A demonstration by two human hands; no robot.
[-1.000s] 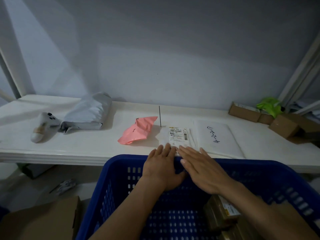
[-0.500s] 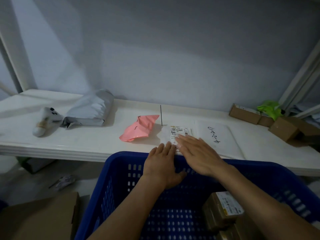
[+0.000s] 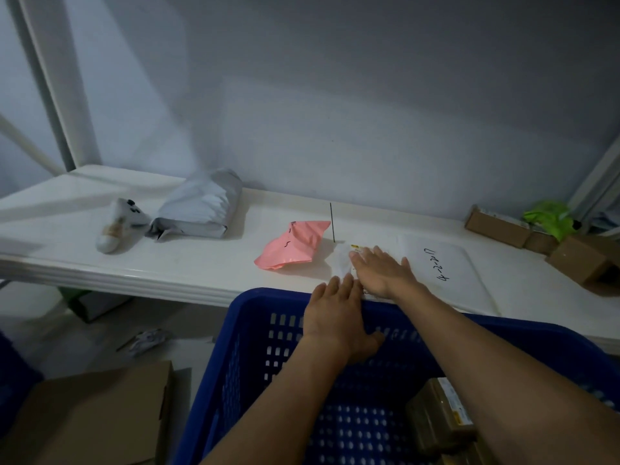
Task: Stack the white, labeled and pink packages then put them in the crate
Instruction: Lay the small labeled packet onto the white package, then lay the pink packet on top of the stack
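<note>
A crumpled pink package (image 3: 292,245) lies on the white table (image 3: 208,263). Right of it is the small labeled package (image 3: 343,260), mostly covered by my right hand (image 3: 380,270), which lies flat on it with fingers spread. A flat white package (image 3: 446,268) with handwriting lies further right, just beside that hand. My left hand (image 3: 335,317) rests palm down on the far rim of the blue crate (image 3: 255,347), fingertips reaching the table edge and the labeled package's near end. Neither hand grips anything.
A grey bagged parcel (image 3: 201,209) and a white handheld device (image 3: 115,226) lie at the table's left. Brown boxes (image 3: 496,224) and a green bag (image 3: 550,218) sit at the right. The crate holds brown boxes (image 3: 439,417). A cardboard box (image 3: 90,417) stands on the floor.
My right hand has slid forward from the crate rim onto the labeled package, covering its label. My left hand has stayed on the rim.
</note>
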